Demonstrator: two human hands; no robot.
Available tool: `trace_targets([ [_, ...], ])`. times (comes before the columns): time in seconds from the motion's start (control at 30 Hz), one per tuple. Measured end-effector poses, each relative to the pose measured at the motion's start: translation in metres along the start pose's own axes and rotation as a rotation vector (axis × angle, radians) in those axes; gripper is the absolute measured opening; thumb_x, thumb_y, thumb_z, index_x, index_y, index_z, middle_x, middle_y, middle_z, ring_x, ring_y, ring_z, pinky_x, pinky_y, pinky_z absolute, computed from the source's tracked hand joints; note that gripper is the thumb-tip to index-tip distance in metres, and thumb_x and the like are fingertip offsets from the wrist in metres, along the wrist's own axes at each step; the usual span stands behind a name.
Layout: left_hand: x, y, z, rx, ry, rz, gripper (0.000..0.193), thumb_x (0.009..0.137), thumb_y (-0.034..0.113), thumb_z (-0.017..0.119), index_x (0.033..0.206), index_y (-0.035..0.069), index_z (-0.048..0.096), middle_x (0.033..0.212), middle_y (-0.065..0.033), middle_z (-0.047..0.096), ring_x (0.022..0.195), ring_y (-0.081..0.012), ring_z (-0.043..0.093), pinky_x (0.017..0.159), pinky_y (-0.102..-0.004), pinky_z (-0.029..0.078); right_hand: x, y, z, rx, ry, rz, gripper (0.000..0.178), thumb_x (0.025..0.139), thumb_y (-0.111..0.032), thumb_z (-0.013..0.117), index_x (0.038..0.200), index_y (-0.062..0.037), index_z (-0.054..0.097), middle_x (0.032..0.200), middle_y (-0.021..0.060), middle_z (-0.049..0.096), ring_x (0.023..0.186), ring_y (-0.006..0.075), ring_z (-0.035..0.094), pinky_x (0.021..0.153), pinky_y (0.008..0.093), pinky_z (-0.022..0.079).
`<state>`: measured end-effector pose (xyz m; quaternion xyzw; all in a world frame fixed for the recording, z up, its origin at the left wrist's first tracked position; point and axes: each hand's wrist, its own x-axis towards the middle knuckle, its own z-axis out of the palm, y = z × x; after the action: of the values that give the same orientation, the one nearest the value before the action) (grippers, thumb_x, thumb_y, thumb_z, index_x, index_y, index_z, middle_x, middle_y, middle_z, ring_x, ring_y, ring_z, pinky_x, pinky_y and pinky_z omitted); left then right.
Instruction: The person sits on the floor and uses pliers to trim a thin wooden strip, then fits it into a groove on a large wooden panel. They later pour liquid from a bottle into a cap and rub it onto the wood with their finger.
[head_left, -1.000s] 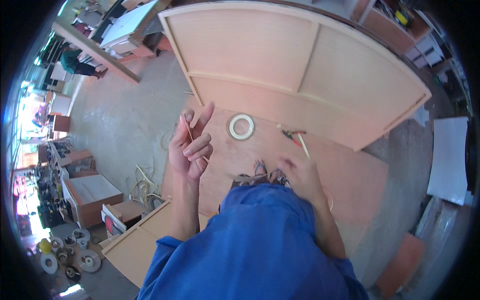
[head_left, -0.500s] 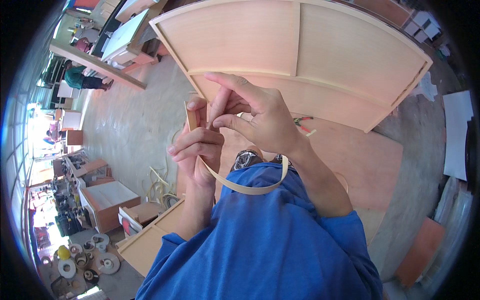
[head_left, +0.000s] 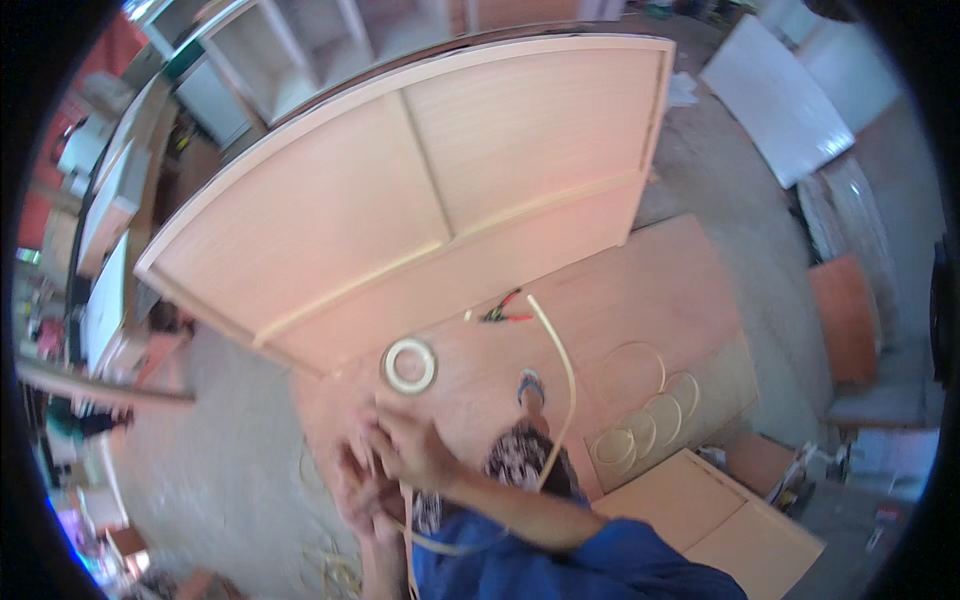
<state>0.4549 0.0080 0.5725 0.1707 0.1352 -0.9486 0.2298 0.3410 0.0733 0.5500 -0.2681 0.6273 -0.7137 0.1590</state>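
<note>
A thin pale flexible strip bows from my hands past my legs, its free end near the pliers. My left hand, low and left of centre, is closed round the strip; its fingers are smeared by motion. Right against it is my right hand, fingers bent in a pinch. Blur hides what sits between those fingertips. Beyond both hands stands a large framed wooden panel, tilted, with raised battens. Pliers with red handles and a white ring-shaped roll lie on the board in front of it.
A flat wooden board covers the floor under my feet. Several coiled strips rest at the right, near another framed panel. White panels stand far right; workbenches line the left. A person is at far left.
My view has swung, bringing the white roll and coils into sight. Both hands now appear lower and remain together. The strip's far end now reaches out over the floor board.
</note>
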Motion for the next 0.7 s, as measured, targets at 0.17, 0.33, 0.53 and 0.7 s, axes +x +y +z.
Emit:
trace_targets([
  [0.17,0.103,0.089,-0.233,0.747,0.651,-0.016,0.04,0.111,0.019,0.044,0.149,0.013,0.053,0.159,-0.025,0.042,0.088,-0.0223,0.07,0.076,-0.0326,0.059,-0.074,0.196,0.07,-0.312,0.139,0.345,0.024,0.107,-0.024,0.06,0.114,-0.0023,0.068,0.088,0.0235,0.07,0.079,0.04,0.073,0.065,0.0475,0.053],
  [0.33,0.194,0.129,-0.45,0.84,0.772,-0.195,0.038,0.11,0.02,0.047,0.146,0.012,0.055,0.154,-0.024,0.045,0.089,-0.0226,0.07,0.078,-0.0329,0.058,-0.089,0.394,0.015,-0.436,0.245,0.422,0.024,0.108,-0.025,0.059,0.114,-0.0031,0.067,0.087,0.0216,0.069,0.077,0.0377,0.071,0.064,0.0458,0.052],
  [0.53,0.257,0.152,-0.536,0.833,0.75,-0.247,0.036,0.109,0.021,0.05,0.142,0.011,0.057,0.148,-0.0228,0.049,0.091,-0.0229,0.069,0.081,-0.0334,0.058,-0.072,0.479,-0.017,-0.494,0.282,0.477,0.024,0.108,-0.026,0.059,0.114,-0.0041,0.066,0.086,0.0193,0.067,0.075,0.0349,0.069,0.062,0.0437,0.051],
  [0.7,0.277,0.161,-0.55,0.805,0.757,-0.23,0.034,0.108,0.022,0.053,0.139,0.01,0.059,0.143,-0.0218,0.052,0.093,-0.0233,0.069,0.082,-0.0337,0.057,-0.061,0.501,-0.026,-0.499,0.269,0.517,0.025,0.108,-0.027,0.058,0.115,-0.0049,0.066,0.084,0.0174,0.066,0.073,0.0325,0.067,0.061,0.042,0.05],
])
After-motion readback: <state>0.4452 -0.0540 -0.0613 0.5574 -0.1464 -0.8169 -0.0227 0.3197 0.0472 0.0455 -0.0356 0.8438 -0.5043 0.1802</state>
